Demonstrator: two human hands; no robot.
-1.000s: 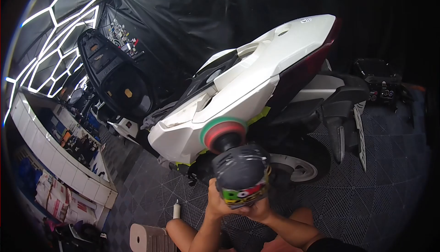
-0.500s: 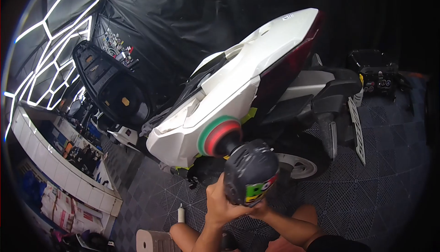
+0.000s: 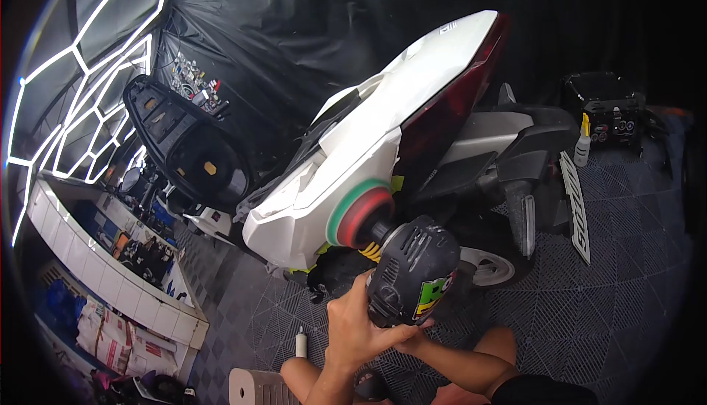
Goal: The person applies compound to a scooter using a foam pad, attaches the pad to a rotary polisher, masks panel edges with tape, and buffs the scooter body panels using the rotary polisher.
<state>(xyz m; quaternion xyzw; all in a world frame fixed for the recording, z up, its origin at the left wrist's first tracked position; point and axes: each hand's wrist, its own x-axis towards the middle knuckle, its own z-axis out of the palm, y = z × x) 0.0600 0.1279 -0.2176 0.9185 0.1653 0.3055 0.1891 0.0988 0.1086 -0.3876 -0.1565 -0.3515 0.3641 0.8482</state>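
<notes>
A black power polisher (image 3: 417, 265) with a bright sticker is held in both of my hands. My left hand (image 3: 355, 324) wraps round its near left side, thumb pointing up along the body. My right hand (image 3: 412, 340) grips underneath, its fingers mostly hidden by the tool. The polishing pad (image 3: 368, 217), red with a green rim and blurred by spin, lies against the lower side of the white scooter body panel (image 3: 302, 200). Yellow-green tape (image 3: 396, 184) shows near the panel's edge. Above the pad, the dark red tail light (image 3: 449, 121) runs along the panel.
The scooter's rear wheel (image 3: 492, 266) and licence plate (image 3: 574, 210) are to the right. An upturned seat (image 3: 188, 143) stands behind left. On the tiled floor are a white bottle (image 3: 301, 344), a beige stool (image 3: 258, 388), a yellow-capped bottle (image 3: 582, 147) and a black case (image 3: 605, 107).
The camera view has shifted slightly. The polisher, with both hands still on it, sits a little further right in view, and its pad remains against the white panel, spinning.
</notes>
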